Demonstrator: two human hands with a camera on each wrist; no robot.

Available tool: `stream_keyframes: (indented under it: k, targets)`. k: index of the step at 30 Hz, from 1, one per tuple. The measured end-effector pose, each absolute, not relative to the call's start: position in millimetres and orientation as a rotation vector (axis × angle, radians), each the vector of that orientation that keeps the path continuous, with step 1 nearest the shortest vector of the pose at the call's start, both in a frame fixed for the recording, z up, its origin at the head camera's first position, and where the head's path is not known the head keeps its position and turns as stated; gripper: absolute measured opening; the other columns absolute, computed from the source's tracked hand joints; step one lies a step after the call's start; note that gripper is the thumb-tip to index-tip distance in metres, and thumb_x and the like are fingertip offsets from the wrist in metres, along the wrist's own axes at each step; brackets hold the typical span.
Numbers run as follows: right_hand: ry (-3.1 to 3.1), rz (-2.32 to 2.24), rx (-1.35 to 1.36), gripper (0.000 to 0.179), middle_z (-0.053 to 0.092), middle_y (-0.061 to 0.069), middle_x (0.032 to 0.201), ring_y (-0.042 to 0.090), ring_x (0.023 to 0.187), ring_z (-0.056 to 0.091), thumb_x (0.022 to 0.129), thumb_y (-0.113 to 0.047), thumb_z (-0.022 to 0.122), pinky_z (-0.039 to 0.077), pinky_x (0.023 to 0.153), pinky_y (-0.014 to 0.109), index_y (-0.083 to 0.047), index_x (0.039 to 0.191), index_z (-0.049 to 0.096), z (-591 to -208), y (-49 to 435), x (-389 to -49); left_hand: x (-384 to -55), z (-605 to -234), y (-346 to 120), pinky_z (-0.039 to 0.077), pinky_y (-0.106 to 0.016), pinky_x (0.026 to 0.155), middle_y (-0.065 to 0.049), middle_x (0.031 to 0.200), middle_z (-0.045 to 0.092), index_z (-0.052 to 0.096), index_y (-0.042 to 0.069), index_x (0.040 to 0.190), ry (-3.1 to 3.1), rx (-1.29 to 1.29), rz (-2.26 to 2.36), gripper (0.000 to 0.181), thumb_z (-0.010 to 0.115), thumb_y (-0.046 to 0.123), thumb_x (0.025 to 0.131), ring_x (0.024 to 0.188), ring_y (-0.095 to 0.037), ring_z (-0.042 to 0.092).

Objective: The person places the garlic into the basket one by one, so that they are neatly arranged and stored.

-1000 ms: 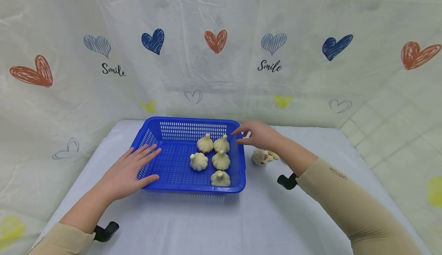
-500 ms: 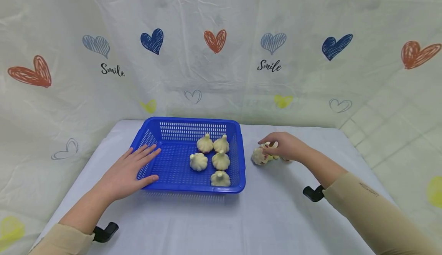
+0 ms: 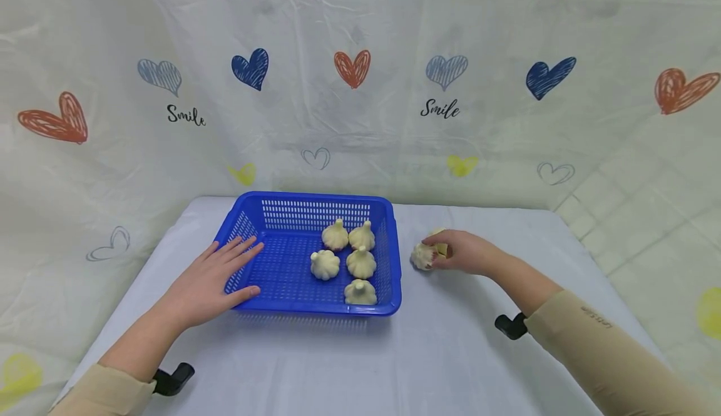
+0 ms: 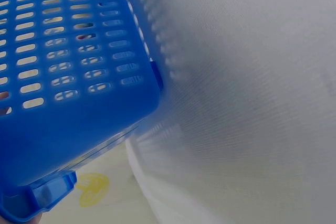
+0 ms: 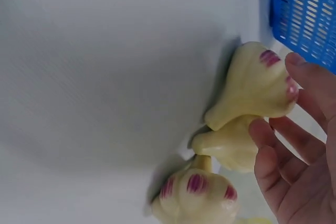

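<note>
My left hand (image 3: 205, 281) rests at the left side of a blue slotted basket (image 3: 315, 309), its fingers spread over the rim. In the left wrist view the basket's wall (image 4: 79, 111) hides most of that hand. To the right of the basket, my right hand (image 3: 464, 253) has thumb and fingers around a garlic bulb (image 5: 257, 80) with purple patches. Right beside it lie a plain garlic bulb (image 5: 231, 142) and another purple-marked bulb (image 5: 197, 195), mostly hidden by the hand in the head view. Several garlic bulbs (image 3: 325, 264) sit in the basket's right half.
A white cloth (image 3: 360, 366) covers the table. Behind stands a pale curtain (image 3: 388, 22) printed with hearts and "Smile". A black wrist mount (image 3: 511, 326) sits at the right wrist and another black mount (image 3: 174, 378) at the left.
My right hand has moved right from the basket's rim and down to the garlic bulbs on the cloth, its fingers closing around one. The left hand and basket have stayed in place.
</note>
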State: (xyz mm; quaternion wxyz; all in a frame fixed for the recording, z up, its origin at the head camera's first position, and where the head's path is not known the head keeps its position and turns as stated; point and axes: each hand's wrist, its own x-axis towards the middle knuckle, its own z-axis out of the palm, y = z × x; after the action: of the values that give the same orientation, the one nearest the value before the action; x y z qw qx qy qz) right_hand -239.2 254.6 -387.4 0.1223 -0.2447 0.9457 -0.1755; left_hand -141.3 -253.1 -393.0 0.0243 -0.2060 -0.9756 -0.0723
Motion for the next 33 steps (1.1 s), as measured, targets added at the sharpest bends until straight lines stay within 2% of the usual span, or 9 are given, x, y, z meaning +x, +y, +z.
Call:
stream_keyframes:
  k: [9,16,19,26,33]
  targets:
    - [2.794,-0.417,-0.779,0.049,0.064,0.009,0.129,0.024,0.105,0.06,0.088,-0.028,0.077,0.053,0.09,0.044,-0.013,0.133,0.063,-399.7,249.6,-237.1,-141.4,-392.7,-252.2,0.011,-0.057,0.12,-0.005,0.163,0.026,0.03,0.025,0.158,-3.023,-0.635,-0.216,0.081,0.058,0.062,0.091,0.15,-0.033,0.018]
    - [2.767,-0.424,-0.779,0.048,0.066,0.002,0.119,0.018,0.085,0.059,0.087,-0.031,0.078,0.051,0.074,0.032,-0.017,0.13,0.064,-403.2,250.5,-231.3,-141.6,-393.5,-252.4,0.011,-0.057,0.12,-0.005,0.162,0.027,0.03,0.025,0.158,-3.017,-0.637,-0.223,0.081,0.058,0.062,0.091,0.15,-0.034,0.019]
    - [2.758,-0.418,-0.743,0.05,0.065,0.002,0.122,0.02,0.092,0.061,0.087,-0.035,0.077,0.052,0.076,0.033,-0.018,0.132,0.063,-403.2,249.5,-228.6,-141.3,-393.2,-252.6,0.012,-0.057,0.12,-0.005,0.162,0.027,0.03,0.025,0.157,-3.016,-0.635,-0.224,0.081,0.058,0.062,0.091,0.15,-0.034,0.019]
    - [2.732,-0.457,-0.745,0.05,0.057,0.011,0.138,0.023,0.106,0.062,0.088,-0.037,0.075,0.054,0.088,0.044,-0.019,0.133,0.062,-404.7,250.3,-223.8,-140.7,-392.8,-252.6,0.011,-0.057,0.12,-0.005,0.163,0.027,0.03,0.024,0.158,-3.024,-0.627,-0.23,0.082,0.058,0.063,0.091,0.15,-0.034,0.018]
    - [2.726,-0.477,-0.782,0.044,0.053,0.014,0.139,0.03,0.117,0.057,0.088,-0.032,0.074,0.05,0.095,0.049,-0.019,0.129,0.064,-403.4,253.2,-216.5,-140.5,-393.8,-253.8,0.013,-0.058,0.12,-0.004,0.163,0.027,0.03,0.025,0.157,-3.015,-0.63,-0.219,0.082,0.058,0.063,0.091,0.15,-0.033,0.019]
